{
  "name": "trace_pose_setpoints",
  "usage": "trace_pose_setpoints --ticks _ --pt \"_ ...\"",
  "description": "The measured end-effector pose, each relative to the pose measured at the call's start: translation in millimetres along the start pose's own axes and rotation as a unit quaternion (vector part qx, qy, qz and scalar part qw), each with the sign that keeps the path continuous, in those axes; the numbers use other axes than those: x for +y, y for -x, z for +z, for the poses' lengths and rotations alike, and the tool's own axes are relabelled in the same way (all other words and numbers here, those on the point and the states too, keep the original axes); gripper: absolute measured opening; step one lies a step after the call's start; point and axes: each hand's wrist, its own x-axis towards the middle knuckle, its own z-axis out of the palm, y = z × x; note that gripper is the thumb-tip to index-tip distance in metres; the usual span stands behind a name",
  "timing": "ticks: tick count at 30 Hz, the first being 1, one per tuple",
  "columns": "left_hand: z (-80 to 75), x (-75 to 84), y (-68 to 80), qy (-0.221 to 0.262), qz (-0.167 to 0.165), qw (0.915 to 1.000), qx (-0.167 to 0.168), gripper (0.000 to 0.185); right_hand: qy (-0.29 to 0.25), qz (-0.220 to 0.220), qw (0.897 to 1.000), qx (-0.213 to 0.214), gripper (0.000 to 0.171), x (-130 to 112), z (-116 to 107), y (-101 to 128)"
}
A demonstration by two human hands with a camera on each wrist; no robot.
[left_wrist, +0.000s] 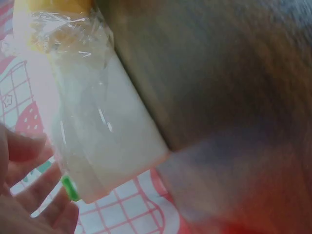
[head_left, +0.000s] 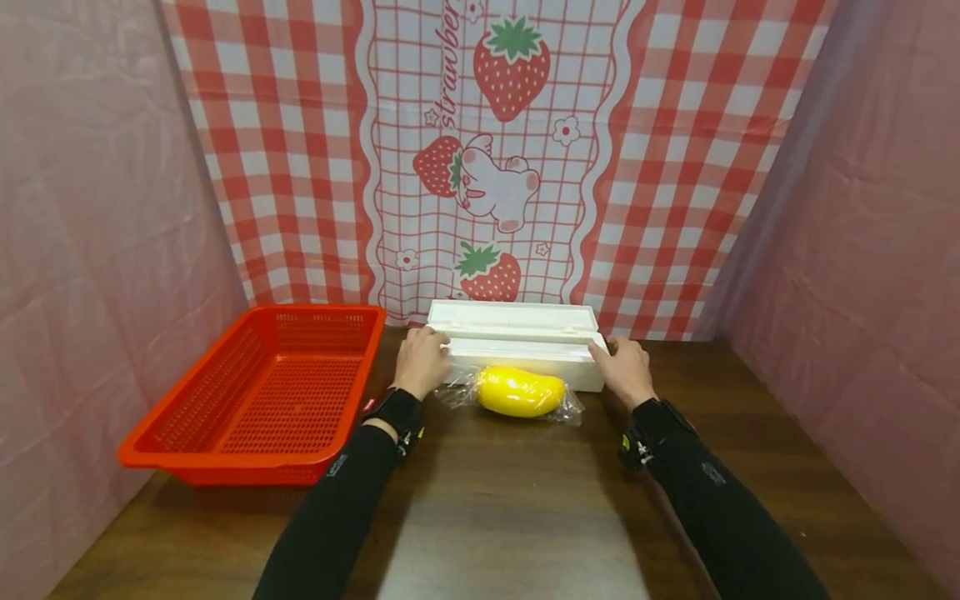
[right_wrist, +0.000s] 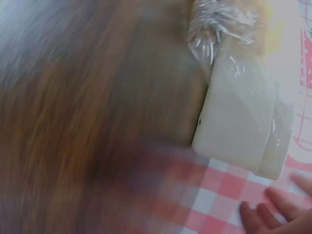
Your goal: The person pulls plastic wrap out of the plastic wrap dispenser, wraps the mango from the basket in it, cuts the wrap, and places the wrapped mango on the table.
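Observation:
A long white cling film dispenser box [head_left: 525, 347] lies across the table, its lid [head_left: 513, 315] raised at the back. Against its front lies a yellow mango [head_left: 519, 392] wrapped in clear, crinkled film [head_left: 572, 408]. My left hand [head_left: 422, 360] is at the box's left end, thumb and fingers spread about the corner beside a small green part [left_wrist: 69, 188]. At the opposite end, my right hand [head_left: 627, 368] has loosely bent fingers; the right wrist view shows its fingertips [right_wrist: 249, 214] just off the box. Neither hand grips anything.
To the left stands a red-orange plastic basket [head_left: 371, 367] with slotted walls. A checked strawberry cloth [head_left: 487, 167] hangs directly behind the box. Pink cloth walls [head_left: 847, 250] close in both sides of the brown wooden table [head_left: 517, 517].

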Motion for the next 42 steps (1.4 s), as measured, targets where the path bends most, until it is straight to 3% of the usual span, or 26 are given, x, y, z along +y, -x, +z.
trace_pose_setpoints --ticks 4,6,11,16,26,32,37,42 --pt "-2.6 2.5 -1.9 -0.010 0.007 0.9995 -0.028 0.020 0.055 -0.120 0.991 0.022 0.038 2.1 2.1 -1.9" --pt "-2.6 2.0 -3.0 -0.021 0.012 0.9993 -0.027 0.018 0.081 -0.152 0.985 0.019 0.029 2.4 3.7 -2.4" --pt "-0.6 -1.1 -4.6 -0.048 0.034 0.9981 -0.014 0.010 0.120 -0.157 0.980 0.011 0.018 4.7 7.6 -0.7" --pt "-0.4 -0.8 -4.1 -0.055 0.062 0.9965 0.010 0.005 0.142 -0.175 0.974 0.033 0.011 5.6 8.1 0.7" --pt "-6.5 3.6 1.2 -0.058 0.072 0.9955 0.023 0.006 0.159 -0.257 0.952 0.049 0.008 4.9 10.5 4.7" --pt "-7.8 2.3 8.1 -0.065 0.064 0.9958 -0.009 0.010 0.162 -0.278 0.945 0.055 0.007 11.0 11.1 12.9" --pt "-9.1 -0.8 15.6 -0.048 0.052 0.9969 -0.034 0.008 0.146 -0.278 0.948 0.053 0.005 15.4 9.2 21.4" --pt "-10.4 -2.8 23.8 -0.040 0.063 0.9957 -0.055 0.007 0.127 -0.270 0.954 0.014 0.009 19.3 5.0 29.5"
